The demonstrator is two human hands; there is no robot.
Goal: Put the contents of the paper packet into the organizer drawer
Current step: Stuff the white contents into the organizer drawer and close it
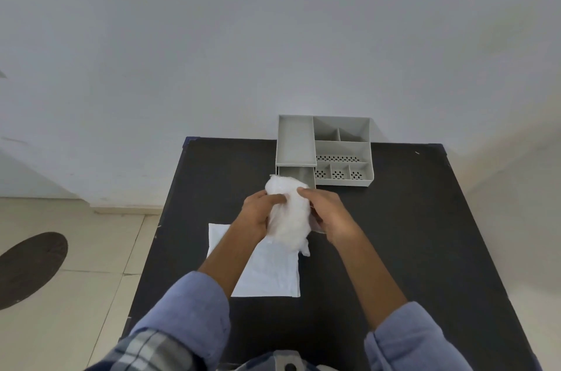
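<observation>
A white fluffy wad [288, 212], like cotton in thin clear wrap, is held between both hands just in front of the open organizer drawer [296, 173]. My left hand [258, 212] grips its left side. My right hand [328, 212] grips its right side. The wad's top end reaches the drawer's front edge. A flat white paper packet [270, 273] lies on the black table [394, 234] under my left forearm. The grey organizer [341, 152] stands at the table's far edge against the wall.
The organizer has a long tray on its left above the drawer and several small perforated compartments on its right. A tiled floor with a dark round patch [30, 267] lies to the left of the table. The white wall rises behind.
</observation>
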